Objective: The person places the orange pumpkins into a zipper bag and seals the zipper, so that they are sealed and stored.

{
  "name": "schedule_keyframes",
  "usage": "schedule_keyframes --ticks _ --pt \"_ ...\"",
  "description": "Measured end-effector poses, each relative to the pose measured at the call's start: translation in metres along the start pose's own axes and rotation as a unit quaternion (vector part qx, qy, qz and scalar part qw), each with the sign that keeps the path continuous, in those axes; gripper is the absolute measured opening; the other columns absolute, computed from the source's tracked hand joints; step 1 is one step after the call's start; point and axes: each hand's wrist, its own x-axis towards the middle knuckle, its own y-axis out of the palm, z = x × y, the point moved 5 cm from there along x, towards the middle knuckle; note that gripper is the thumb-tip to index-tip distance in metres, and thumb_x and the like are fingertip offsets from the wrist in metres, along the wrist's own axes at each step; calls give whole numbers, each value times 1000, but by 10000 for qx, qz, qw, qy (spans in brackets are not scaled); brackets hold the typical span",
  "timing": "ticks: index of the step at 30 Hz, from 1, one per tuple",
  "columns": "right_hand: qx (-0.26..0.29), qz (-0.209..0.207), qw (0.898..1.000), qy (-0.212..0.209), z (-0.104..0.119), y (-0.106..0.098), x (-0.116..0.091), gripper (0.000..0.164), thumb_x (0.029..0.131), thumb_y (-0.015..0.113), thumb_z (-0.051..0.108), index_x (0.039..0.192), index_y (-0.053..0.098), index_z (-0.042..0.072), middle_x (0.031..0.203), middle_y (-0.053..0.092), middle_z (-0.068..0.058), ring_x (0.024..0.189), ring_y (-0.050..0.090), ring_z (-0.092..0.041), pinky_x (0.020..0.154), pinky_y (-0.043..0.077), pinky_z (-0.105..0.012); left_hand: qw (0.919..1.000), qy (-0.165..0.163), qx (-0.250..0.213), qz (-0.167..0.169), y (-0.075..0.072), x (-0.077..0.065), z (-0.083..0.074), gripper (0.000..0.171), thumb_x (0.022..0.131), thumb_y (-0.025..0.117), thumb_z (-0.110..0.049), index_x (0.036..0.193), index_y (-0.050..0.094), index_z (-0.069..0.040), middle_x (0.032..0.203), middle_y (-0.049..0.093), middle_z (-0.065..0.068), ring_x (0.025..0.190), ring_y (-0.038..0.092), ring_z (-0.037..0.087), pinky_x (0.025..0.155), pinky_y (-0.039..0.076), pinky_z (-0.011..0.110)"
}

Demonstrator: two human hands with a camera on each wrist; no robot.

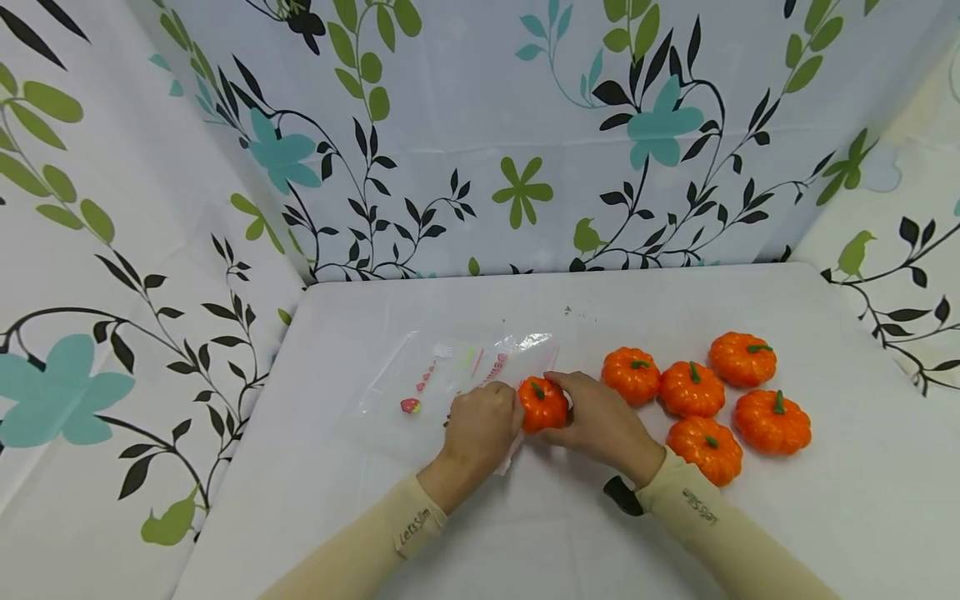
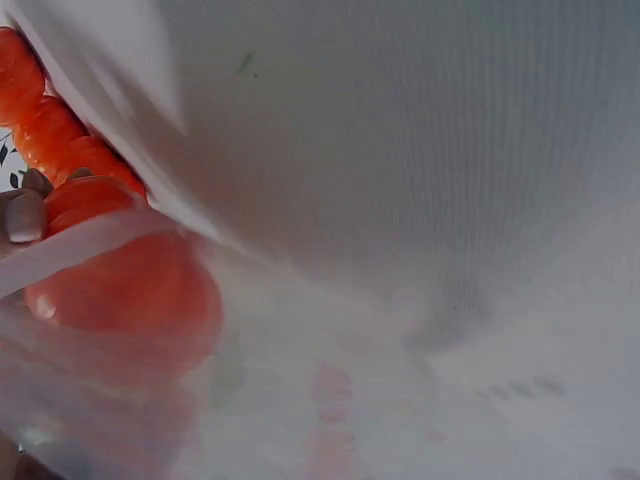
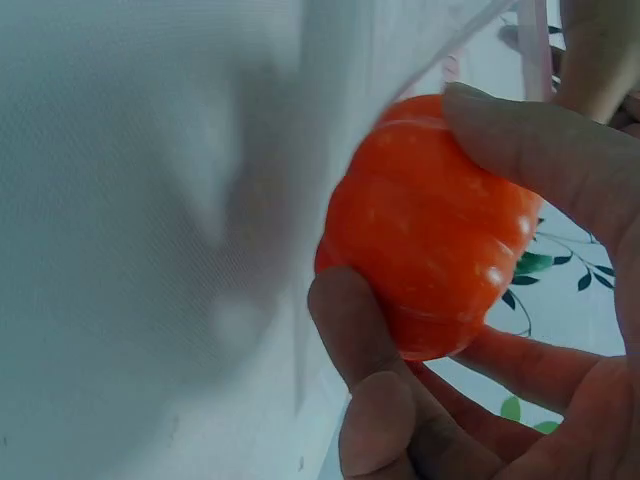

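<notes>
A small orange toy pumpkin (image 1: 543, 406) with a green stem is at the mouth of a clear plastic zip bag (image 1: 390, 375) that lies flat with pink print on it. My right hand (image 1: 603, 425) holds this pumpkin from the right, thumb and fingers around its sides. Beside it, my left hand (image 1: 483, 423) has curled fingers gripping the bag's edge. Through the film in the left wrist view, the pumpkin (image 2: 130, 290) appears partly behind the bag's rim. The right wrist view has the pumpkin (image 3: 430, 225) between thumb and fingers, the bag's edge just above it.
Several more orange pumpkins (image 1: 692, 389) stand grouped on the white table (image 1: 525, 533), right of my right hand. A black object (image 1: 622, 496) shows at my right wrist. Floral curtains (image 1: 480, 133) hang behind and at both sides of the table.
</notes>
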Motion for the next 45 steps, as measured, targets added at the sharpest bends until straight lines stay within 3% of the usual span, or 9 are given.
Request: schedule_keyframes --ticks 6,10,13,16,20,26,35,41,45 --pt "-205 396 9990 33 -2 9 6 77 74 88 35 142 58 11 132 61 -11 109 61 -27 90 53 -45 9999 40 -41 -158 -2 -1 -7 16 76 82 -16 74 70 -6 65 60 3 53 61 18 49 54 31" --pt "274 476 9984 -95 -6 10 4 87 76 89 28 150 48 7 146 51 -15 124 56 -32 101 48 -50 10000 24 39 -55 -1 2 -9 17 77 82 -18 73 71 -5 64 60 4 52 59 17 49 53 30" --pt "833 460 9954 78 -12 8 -2 94 77 88 28 155 39 7 152 45 -14 124 58 -31 100 49 -48 9999 68 89 -24 -2 3 -9 18 78 82 -19 73 71 -5 65 60 3 52 59 16 51 54 29" --pt "1174 227 9923 336 -20 3 -10 86 81 85 30 152 42 7 149 49 -13 114 64 -27 90 55 -44 9999 38 100 -70 -3 4 -9 20 79 82 -20 71 70 -6 64 60 3 53 59 16 51 54 29" --pt "1313 -114 9905 388 -26 0 -18 63 85 82 28 140 58 7 134 61 -11 103 68 -23 82 58 -40 9999 -41 93 -108 -4 5 -8 21 79 82 -20 69 69 -7 63 60 3 52 59 17 49 53 30" --pt "1930 59 9808 263 -22 11 -17 52 88 79 25 136 63 13 130 64 -5 101 67 -17 85 57 -37 9990 137 412 39 -3 6 -11 25 82 82 -29 72 71 -8 62 57 1 52 57 15 46 50 26" --pt "2549 492 9648 -424 -7 25 -5 47 94 73 22 138 61 13 131 61 -5 115 65 -28 90 55 -37 9956 266 15 -895 -5 4 -13 20 77 79 -13 65 64 -10 62 57 1 51 58 16 42 45 27" --pt "2714 469 9586 -723 2 30 5 18 96 65 9 113 71 11 120 58 -7 111 65 -30 90 56 -37 9932 286 -124 -1123 -7 5 -12 18 79 78 -12 68 65 -8 64 58 0 53 59 14 43 45 26" --pt "2918 704 9502 -831 6 37 13 14 96 59 2 106 69 2 112 62 -9 102 63 -23 91 54 -33 9916 263 -294 -1232 -10 5 -10 13 79 78 -11 72 68 -6 68 62 2 53 59 14 46 48 25"
